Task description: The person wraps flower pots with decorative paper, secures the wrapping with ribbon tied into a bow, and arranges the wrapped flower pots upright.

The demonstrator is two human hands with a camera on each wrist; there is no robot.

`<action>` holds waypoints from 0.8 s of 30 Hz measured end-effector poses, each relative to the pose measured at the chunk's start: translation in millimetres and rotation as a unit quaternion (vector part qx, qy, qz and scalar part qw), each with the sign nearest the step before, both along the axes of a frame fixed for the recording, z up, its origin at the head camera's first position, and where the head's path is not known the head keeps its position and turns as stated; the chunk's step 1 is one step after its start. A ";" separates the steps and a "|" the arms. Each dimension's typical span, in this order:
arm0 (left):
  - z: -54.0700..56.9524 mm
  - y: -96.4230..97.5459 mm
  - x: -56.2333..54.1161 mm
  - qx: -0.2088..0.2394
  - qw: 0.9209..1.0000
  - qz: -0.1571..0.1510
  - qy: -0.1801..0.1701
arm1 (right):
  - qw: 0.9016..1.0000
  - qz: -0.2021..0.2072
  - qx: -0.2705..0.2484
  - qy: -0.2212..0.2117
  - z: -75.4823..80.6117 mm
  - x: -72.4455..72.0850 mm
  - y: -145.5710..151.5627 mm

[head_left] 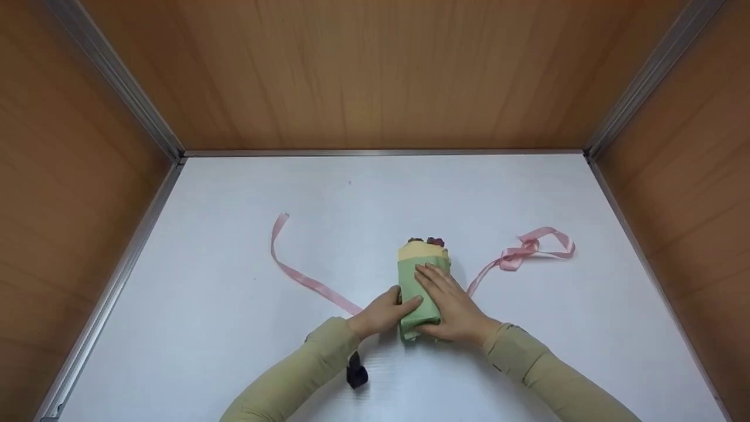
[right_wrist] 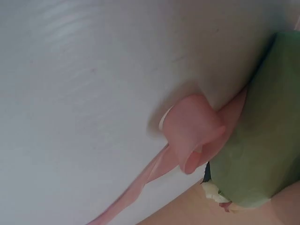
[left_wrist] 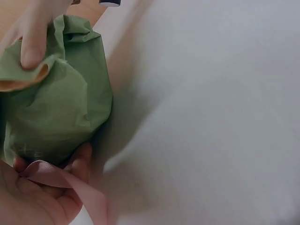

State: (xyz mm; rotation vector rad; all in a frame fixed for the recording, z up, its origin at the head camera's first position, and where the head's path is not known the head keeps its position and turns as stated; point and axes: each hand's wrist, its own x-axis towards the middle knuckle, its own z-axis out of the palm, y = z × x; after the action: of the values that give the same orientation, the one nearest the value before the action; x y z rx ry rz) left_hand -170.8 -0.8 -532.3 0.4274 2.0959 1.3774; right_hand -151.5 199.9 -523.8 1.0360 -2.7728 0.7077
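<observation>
Green-wrapped bouquet (head_left: 415,275) between both hands, blooms (head_left: 435,241) toward 12 o'clock, left hand (head_left: 381,313) pinching its edge, right hand (head_left: 460,310) laid across, fingers straight; easing pressure could spring the base fold (left_wrist: 11,68) open and let the pink ribbon (head_left: 313,286) slip.

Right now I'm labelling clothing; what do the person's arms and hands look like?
Both sleeves are long, olive-green, ending at the wrists; the left hand and right hand are gloveless. A black object shows near the left cuff.
</observation>
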 end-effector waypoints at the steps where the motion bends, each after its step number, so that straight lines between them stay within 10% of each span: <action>1: -0.4 0.3 0.0 -0.002 1.000 0.001 0.001 | 1.000 -0.003 -0.003 0.007 -1.0 0.3 -0.6; 16: 1.4 5.6 -1.7 0.014 0.999 -0.044 0.022 | 1.000 0.014 0.022 -0.016 7.1 -7.6 1.5; 24: 10.7 9.4 -8.8 -0.050 0.997 -0.037 0.040 | 0.999 -0.016 -0.035 0.004 -3.6 -4.6 4.4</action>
State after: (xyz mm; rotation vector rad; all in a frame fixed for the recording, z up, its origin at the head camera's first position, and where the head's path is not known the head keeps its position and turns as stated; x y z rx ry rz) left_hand -179.6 8.6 -521.6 0.5198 2.1798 1.2261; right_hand -156.1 204.3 -527.4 0.9783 -2.7304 0.7887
